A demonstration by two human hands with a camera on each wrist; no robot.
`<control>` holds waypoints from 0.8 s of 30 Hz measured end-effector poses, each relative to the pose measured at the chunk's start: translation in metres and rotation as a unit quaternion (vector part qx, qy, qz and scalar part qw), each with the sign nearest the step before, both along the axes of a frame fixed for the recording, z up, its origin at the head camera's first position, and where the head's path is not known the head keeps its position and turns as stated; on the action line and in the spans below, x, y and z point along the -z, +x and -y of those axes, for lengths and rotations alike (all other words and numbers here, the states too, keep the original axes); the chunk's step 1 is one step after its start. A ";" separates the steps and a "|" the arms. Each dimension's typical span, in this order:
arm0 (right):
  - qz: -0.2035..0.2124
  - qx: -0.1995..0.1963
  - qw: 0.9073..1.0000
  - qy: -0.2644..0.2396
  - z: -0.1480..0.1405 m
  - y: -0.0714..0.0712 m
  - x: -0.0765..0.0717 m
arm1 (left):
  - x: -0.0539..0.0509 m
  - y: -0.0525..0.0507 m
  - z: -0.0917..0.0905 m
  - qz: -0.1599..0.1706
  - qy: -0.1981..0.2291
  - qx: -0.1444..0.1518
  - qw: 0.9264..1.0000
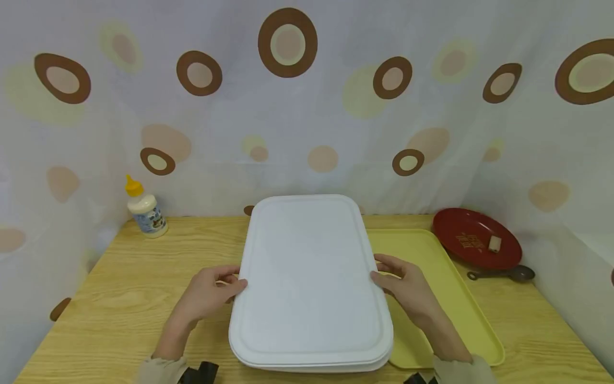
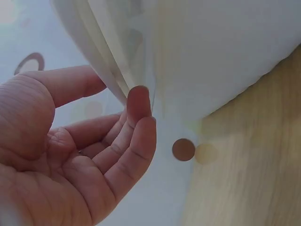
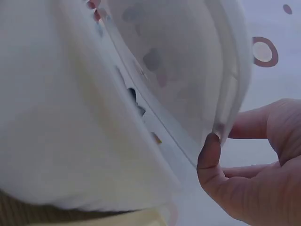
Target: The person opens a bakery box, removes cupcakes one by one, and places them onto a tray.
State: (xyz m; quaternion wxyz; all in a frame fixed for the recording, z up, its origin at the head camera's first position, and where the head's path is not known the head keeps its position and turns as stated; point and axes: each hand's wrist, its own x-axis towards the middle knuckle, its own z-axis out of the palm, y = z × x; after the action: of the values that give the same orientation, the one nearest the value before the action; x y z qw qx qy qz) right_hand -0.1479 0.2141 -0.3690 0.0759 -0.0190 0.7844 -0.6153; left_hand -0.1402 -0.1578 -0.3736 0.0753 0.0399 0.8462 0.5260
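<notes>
A white rectangular lid (image 1: pixel 312 277) with rounded corners lies between both hands in the head view, above a white box (image 3: pixel 56 117). My left hand (image 1: pixel 206 293) pinches its left rim, thumb on top and fingers beneath. On the opposite rim, my right hand (image 1: pixel 405 288) grips in the same way. The right wrist view shows the lid's underside tilted away from the box, with a gap between them. Small dark and coloured things peek through that gap, too little seen to name. From above, the lid hides the box's inside.
A yellow tray (image 1: pixel 446 298) lies to the right, partly under the right forearm and lid. Behind it sit a red plate (image 1: pixel 479 226) bearing a small beige block (image 1: pixel 495 244), and a dark spoon (image 1: pixel 520 274). A white bottle with an orange nozzle (image 1: pixel 147 213) stands back left.
</notes>
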 end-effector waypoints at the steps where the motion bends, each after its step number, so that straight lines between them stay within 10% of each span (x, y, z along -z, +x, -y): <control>1: -0.002 -0.009 1.000 -0.006 0.000 -0.001 -0.002 | -0.002 0.000 0.003 0.002 0.005 0.003 1.000; 15: -0.103 -0.152 0.975 0.123 0.035 -0.031 -0.029 | -0.010 0.002 0.069 0.031 0.018 0.039 0.999; 24: -0.121 -0.214 0.965 0.092 0.066 -0.048 -0.029 | -0.010 0.007 0.106 0.026 -0.018 0.029 0.999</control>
State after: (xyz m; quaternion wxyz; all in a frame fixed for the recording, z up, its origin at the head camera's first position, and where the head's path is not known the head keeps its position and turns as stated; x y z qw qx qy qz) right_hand -0.1958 0.1482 -0.3402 0.1113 -0.2537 0.8186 -0.5032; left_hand -0.1330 -0.2640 -0.3634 0.1133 0.0496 0.8520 0.5088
